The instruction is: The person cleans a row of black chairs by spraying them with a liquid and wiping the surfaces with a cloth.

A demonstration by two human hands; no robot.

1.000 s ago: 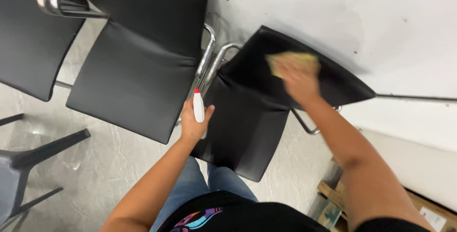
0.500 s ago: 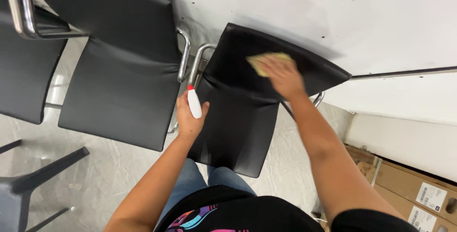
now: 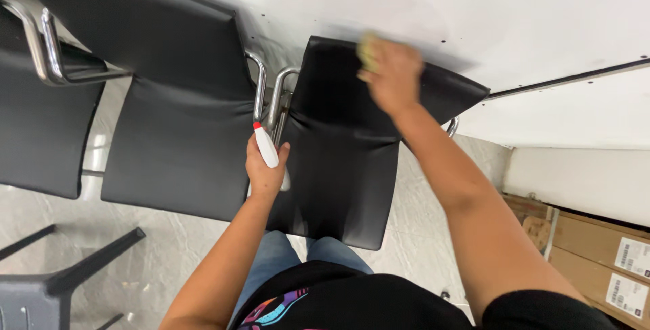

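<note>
Neighbouring black chair (image 3: 176, 134) beside wiped chair (image 3: 345, 161)

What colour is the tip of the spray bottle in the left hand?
Red, on a white spray bottle held in the left hand; the head view shows it.

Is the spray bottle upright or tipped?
Tipped: the spray bottle slants in the left hand, red tip up-left over the black chair.
</note>
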